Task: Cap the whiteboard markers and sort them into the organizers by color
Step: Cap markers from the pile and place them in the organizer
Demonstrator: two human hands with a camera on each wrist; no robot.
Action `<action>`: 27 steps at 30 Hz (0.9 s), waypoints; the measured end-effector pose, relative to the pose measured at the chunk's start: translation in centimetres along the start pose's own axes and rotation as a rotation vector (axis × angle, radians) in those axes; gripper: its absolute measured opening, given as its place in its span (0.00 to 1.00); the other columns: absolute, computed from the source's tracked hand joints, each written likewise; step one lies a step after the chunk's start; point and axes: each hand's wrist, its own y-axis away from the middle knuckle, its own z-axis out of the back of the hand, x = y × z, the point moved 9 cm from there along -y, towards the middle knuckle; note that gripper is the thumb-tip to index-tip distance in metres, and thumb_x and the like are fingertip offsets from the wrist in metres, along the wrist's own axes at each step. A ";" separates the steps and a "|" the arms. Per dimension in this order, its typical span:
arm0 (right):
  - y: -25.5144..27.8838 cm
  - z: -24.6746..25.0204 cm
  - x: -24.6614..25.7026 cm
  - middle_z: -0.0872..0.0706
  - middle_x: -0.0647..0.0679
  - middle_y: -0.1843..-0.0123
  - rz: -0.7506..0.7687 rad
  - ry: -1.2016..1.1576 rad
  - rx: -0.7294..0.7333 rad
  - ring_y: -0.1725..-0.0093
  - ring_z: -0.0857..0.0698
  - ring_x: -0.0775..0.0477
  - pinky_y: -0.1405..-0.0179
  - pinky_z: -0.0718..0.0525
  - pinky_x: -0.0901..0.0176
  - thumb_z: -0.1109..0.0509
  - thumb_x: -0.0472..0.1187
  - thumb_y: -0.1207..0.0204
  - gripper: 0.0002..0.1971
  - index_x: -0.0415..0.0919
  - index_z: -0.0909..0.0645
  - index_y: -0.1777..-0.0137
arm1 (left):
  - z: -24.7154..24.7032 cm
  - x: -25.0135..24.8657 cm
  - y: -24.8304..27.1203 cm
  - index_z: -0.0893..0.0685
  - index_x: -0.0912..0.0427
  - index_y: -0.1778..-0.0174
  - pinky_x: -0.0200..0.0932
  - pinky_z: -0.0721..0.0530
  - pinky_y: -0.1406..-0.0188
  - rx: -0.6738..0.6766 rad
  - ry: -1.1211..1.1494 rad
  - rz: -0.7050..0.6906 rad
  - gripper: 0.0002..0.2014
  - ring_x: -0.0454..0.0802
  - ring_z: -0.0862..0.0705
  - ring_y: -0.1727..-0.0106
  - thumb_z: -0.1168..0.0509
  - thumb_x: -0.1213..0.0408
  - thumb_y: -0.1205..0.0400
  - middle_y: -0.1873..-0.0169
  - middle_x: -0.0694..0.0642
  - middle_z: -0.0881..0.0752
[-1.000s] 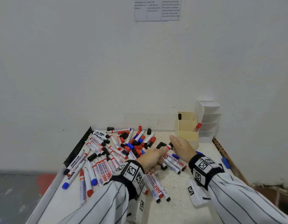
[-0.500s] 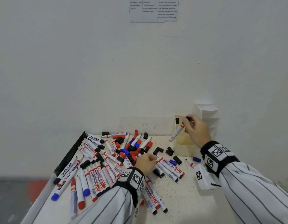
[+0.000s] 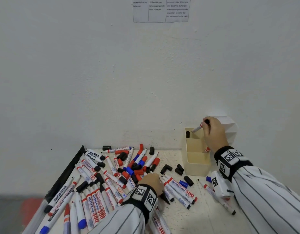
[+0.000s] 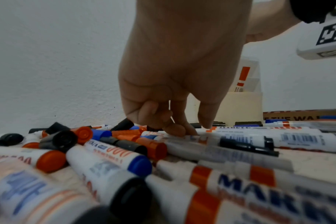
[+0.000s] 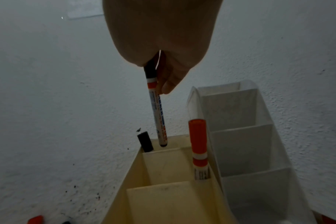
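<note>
My right hand [image 3: 205,124] [image 5: 157,72] pinches a black-capped whiteboard marker [image 3: 198,128] [image 5: 158,115] by its cap end. The marker hangs tail-down just over the back compartment of the cream organizer [image 3: 196,168] [image 5: 163,197]. Another black marker [image 3: 187,134] [image 5: 145,141] stands in that compartment, and a red-capped marker [image 5: 199,145] leans in the middle one. My left hand [image 3: 151,180] [image 4: 182,128] sits low on the pile of markers and loose caps [image 3: 112,174], fingers curled, tips touching a white marker barrel; whether it grips is unclear.
A white tiered organizer [image 3: 230,130] [image 5: 240,136] stands beside the cream one against the wall. Loose black caps [image 3: 179,169] and a blue cap [image 3: 183,184] lie in front of the organizers. A black strip [image 3: 68,173] borders the table's left side.
My right hand lifted the black-capped marker from the pile up and right to over the cream organizer. My left hand let go and dropped back onto the pile.
</note>
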 end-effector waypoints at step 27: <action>0.7 -6.8 -1.1 0.22 0.37 0.47 -0.139 0.297 0.186 0.47 0.23 0.38 0.43 0.24 0.50 0.37 0.32 0.25 0.08 0.31 0.21 0.49 | 1.3 2.7 -1.9 0.22 0.61 0.42 0.36 0.17 0.61 -0.003 0.500 0.276 0.18 0.44 0.21 0.65 0.36 0.51 0.21 0.66 0.50 0.21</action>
